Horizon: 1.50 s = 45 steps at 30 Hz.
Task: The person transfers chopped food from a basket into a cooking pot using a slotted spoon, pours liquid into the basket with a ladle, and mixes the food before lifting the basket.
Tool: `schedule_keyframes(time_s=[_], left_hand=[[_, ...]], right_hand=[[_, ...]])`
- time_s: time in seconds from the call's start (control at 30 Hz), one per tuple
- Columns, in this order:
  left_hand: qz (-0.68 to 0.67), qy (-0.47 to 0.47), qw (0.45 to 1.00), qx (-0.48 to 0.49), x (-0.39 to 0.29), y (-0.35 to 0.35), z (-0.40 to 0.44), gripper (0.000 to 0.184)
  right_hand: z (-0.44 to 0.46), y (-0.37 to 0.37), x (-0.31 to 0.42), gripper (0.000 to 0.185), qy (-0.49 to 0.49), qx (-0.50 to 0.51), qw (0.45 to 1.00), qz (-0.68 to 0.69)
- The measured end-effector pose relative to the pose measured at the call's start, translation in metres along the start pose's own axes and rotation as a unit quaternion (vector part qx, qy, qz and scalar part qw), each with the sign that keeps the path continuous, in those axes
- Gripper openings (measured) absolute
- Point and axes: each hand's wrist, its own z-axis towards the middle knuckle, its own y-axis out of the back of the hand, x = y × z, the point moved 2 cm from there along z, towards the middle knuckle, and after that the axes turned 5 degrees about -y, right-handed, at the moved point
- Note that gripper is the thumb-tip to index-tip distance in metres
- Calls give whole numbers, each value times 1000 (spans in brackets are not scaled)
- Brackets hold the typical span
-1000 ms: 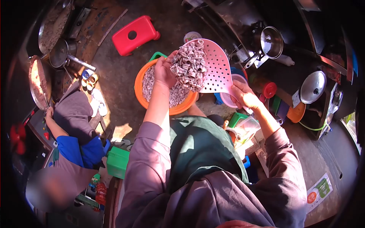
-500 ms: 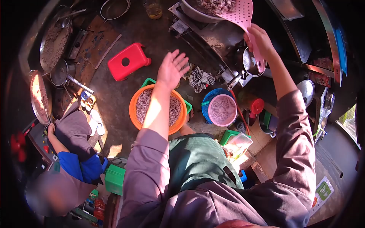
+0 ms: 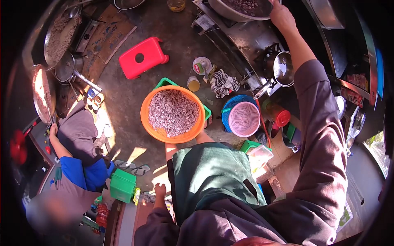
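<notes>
My right hand [image 3: 283, 18] is at the top edge, closed round the handle of a pink slotted skimmer; only a sliver of pink shows, its head hidden or out of view. Beside that hand is a wide metal pan [image 3: 257, 17] holding dark small pieces, on the stove [image 3: 238, 33]. My left hand [image 3: 160, 190] hangs low by my side, holding nothing, fingers loosely curled and apart. In front of my green apron [image 3: 213, 172] stands an orange basin [image 3: 145, 123] full of small greyish-purple pieces, over a green basket [image 3: 165, 82].
A red stool [image 3: 141, 57] stands on the floor. Right of the basin, a pink strainer [image 3: 244, 119] rests in a blue basket [image 3: 225, 119]. A small saucepan [image 3: 284, 69] sits on the stove's near side. At left a co-worker's hand [image 3: 53, 130] touches a large pan [image 3: 41, 92].
My left hand has dropped from above the orange basin to my side, uncovering its contents. My right hand has moved up slightly, and the skimmer's head no longer shows.
</notes>
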Motion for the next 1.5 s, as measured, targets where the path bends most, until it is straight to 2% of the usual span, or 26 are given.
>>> schedule_keyframes(time_s=[0.07,0.17,0.23,0.3,0.4,0.43,0.53,0.57,0.67,0.7,0.8,0.9,1.0,1.03,1.07,1.1,1.2,1.27,1.33,1.4,1.47,1.5], left_hand=[[-28,48,998,8,-3,-6,-33,53],[-45,21,998,47,25,-60,-15,53],[-41,10,998,37,16,-61,-15,52],[-31,3,999,17,-5,-51,-22,47],[-36,-35,999,-5,-8,-46,-18,44],[-47,-29,998,-2,-3,-51,-16,43],[-70,-9,997,15,6,-61,-15,41],[-73,1,997,22,8,-64,-15,40],[-66,1,998,23,12,-68,-14,39],[-62,-4,998,19,13,-70,-12,39],[-232,40,971,47,36,-88,8,39],[-274,45,959,56,34,-89,16,43],[-308,49,948,64,43,-96,24,46],[-275,42,958,75,43,-92,24,47],[-171,29,982,80,17,-71,5,48],[-257,52,962,83,15,-72,8,47],[-211,16,975,75,14,-76,17,42],[-150,-11,987,63,-18,-58,9,42],[-122,-16,991,48,-42,-43,5,41],[-119,-21,992,39,-61,-34,10,42],[-139,-21,989,36,-70,-29,16,44],[-113,-34,992,36,-74,-27,23,48]], right_hand=[[0,-8,-1,33,45,17,998,-31],[-10,-24,4,36,132,72,988,-46],[-15,-32,9,35,134,92,984,-67],[-7,-47,6,32,131,121,979,-101],[19,-67,-6,29,93,100,981,-134],[29,-69,-6,27,95,90,984,-125],[45,-58,0,31,9,67,984,-165],[51,-61,-8,30,38,50,982,-179],[67,-77,-27,35,6,112,973,-200],[63,-80,-40,25,70,61,982,-165],[30,-73,-39,26,93,59,984,-139],[-17,-52,-29,32,16,14,998,-53],[-36,-54,-45,37,6,5,1000,23],[-47,-50,-38,38,-5,7,996,88],[-63,-34,-30,39,-19,10,988,150],[-89,-3,1,39,-98,79,969,214],[-159,-6,18,36,-65,137,937,314],[-226,-9,39,37,26,156,917,366],[-295,-41,38,37,77,279,916,278],[-359,-59,62,44,146,319,904,244],[-394,-61,91,49,116,455,874,123],[-407,-71,101,49,129,468,869,101]])
